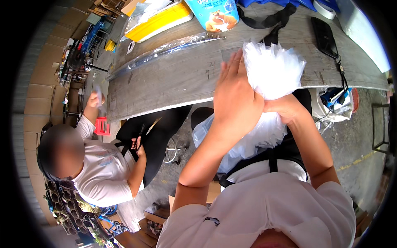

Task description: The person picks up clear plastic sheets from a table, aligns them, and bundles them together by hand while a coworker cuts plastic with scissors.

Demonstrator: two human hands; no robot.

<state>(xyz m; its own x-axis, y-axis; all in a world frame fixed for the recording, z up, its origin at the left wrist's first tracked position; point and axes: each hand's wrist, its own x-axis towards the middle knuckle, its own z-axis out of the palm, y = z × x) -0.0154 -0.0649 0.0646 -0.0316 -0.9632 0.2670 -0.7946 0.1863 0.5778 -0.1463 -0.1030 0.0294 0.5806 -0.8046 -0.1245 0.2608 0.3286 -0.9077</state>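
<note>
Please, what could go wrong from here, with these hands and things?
The right hand seems to grip the plastic bundle at its narrow middle, the left hand against it; if this hold loosens, the bundle may spread or slip. The phone has a strap reaching the table edge, so a tug could perhaps pull the phone down.

The plastic bundle (273, 68) is translucent white, the table (173, 82) streaked grey, the box (161, 25) yellow, the phone (324, 37) black.

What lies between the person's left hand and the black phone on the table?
In the head view, gathered white plastic, then grey tabletop.
</note>
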